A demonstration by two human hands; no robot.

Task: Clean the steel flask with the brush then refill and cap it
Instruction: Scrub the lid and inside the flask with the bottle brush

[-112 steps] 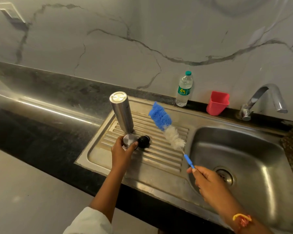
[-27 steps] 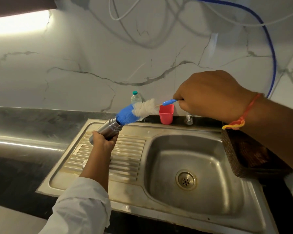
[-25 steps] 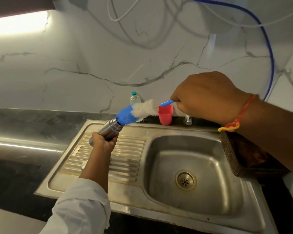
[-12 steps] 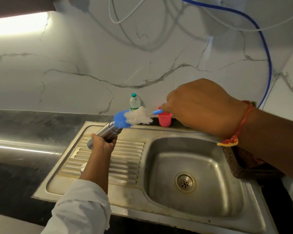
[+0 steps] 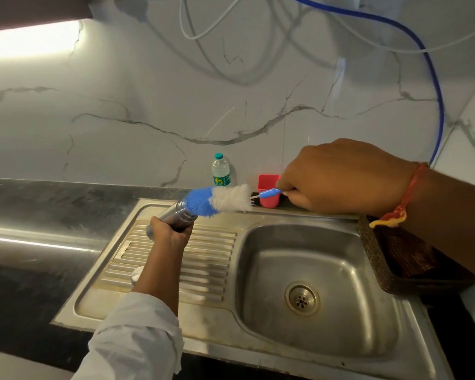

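Steel flask (image 5: 173, 216) tilted over sink drainboard (image 5: 209, 250), bottle brush (image 5: 220, 201) entering mouth.
Left hand (image 5: 172, 233) fingers clamped on flask, right hand (image 5: 340, 176) pinching brush handle; push straight along axis.

We see the flask (image 5: 173, 217), bare steel, tilted with its open mouth pointing to two o'clock. The brush (image 5: 225, 200), blue bristles ahead of white, lies nearly level, its blue tip at that mouth.

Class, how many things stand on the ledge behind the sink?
2: a plastic water bottle at the wall, and a red cup to its right. The right hand may hide others.
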